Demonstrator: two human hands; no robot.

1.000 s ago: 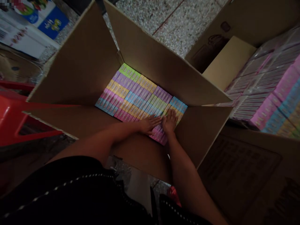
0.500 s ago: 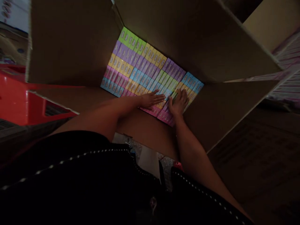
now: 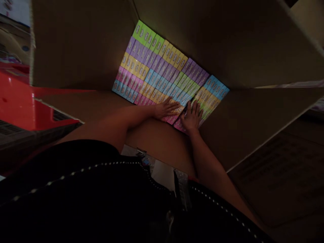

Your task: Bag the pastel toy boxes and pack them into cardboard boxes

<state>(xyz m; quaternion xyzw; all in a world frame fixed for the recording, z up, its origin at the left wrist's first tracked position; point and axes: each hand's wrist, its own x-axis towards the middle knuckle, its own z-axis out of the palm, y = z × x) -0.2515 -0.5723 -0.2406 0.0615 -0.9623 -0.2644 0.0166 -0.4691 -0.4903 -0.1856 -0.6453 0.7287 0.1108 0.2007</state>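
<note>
- Packed rows of small pastel packets (image 3: 162, 67) are seen lying tightly together at the bottom of an open cardboard carton (image 3: 81, 44), with the brown inner walls rising around them.
- The packets are arranged in bands of green, purple, yellow, pink and blue.
- The left hand (image 3: 167, 108) is held open and flat, fingers extended, on the near packets; nothing is gripped.
- The right hand (image 3: 191, 116) is also held open, fingers spread, just beside the left hand and pressed on the near packets; nothing is gripped.
- A red plastic stool (image 3: 15, 101) is seen beside the carton on the left.
- A second cardboard carton (image 3: 268, 175) is seen at lower right, and speckled stone floor (image 3: 130, 151) is glimpsed beyond a dark garment with white dotted trim (image 3: 76, 189).
- Each packet is marked with small pale print, but it is too small to be read.
- Dark printing on the second carton cannot be read, and no brand can be made out.
</note>
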